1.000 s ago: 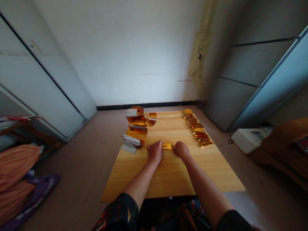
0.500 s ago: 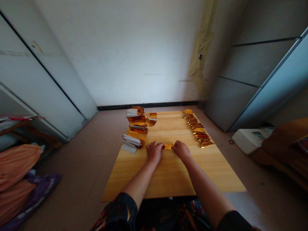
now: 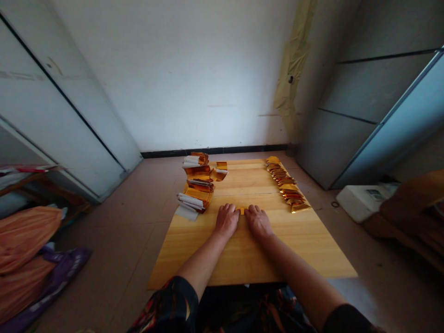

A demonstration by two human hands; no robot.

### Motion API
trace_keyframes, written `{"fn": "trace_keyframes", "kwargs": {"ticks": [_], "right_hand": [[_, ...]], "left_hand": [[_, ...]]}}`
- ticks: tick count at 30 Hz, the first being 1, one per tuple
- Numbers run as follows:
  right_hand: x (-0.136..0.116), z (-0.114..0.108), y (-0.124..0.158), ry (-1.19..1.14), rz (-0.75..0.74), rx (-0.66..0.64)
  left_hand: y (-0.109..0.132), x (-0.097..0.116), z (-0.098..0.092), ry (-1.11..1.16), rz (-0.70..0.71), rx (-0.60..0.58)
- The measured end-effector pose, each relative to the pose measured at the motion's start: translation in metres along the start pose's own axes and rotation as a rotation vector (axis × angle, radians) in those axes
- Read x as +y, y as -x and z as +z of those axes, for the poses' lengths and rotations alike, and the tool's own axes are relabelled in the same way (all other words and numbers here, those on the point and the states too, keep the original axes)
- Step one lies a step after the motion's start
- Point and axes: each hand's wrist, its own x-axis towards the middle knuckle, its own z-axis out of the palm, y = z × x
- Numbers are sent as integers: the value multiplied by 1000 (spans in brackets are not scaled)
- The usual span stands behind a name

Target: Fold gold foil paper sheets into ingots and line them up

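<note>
The person's left hand [image 3: 227,221] and right hand [image 3: 257,222] rest palm down on a pale wooden board [image 3: 249,261], side by side near its middle, fingertips almost meeting. A small gold foil piece [image 3: 242,210] sits at the fingertips, mostly hidden, with only a sliver showing between the hands; the hands are narrow on it, but a real grip can't be confirmed from this view. Beyond the left hand, at the board's far left edge, are stacked gold foil bundles [image 3: 198,185] with rolled white paper ends, and a white paper sheet [image 3: 185,212] sticks out past the board edge at their near end. A loose foil scrap [image 3: 221,170] lies just beside the stacks. Along the right edge runs a row of folded gold foil pieces [image 3: 286,187], well apart from the right hand. On the floor, a white box [image 3: 360,201] sits right, orange cloth [image 3: 21,240] left.
</note>
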Motion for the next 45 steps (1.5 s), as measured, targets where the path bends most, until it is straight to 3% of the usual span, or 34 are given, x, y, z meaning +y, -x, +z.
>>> {"fn": "trace_keyframes", "kwargs": {"ticks": [9, 18, 21, 29, 38, 45], "right_hand": [[4, -1, -2, -3, -7, 5], [-5, 8, -3, 31, 36, 37], [0, 3, -4, 12, 33, 25], [13, -5, -5, -93, 29, -13], [12, -2, -8, -86, 48, -27], [9, -9, -7, -112, 61, -20]], "left_hand": [[9, 4, -2, -40, 65, 14], [23, 26, -2, -31, -43, 36], [24, 20, -2, -6, -19, 38], [16, -24, 1, 185, 98, 17], [-1, -24, 11, 248, 13, 91], [-6, -23, 3, 88, 52, 17]]}}
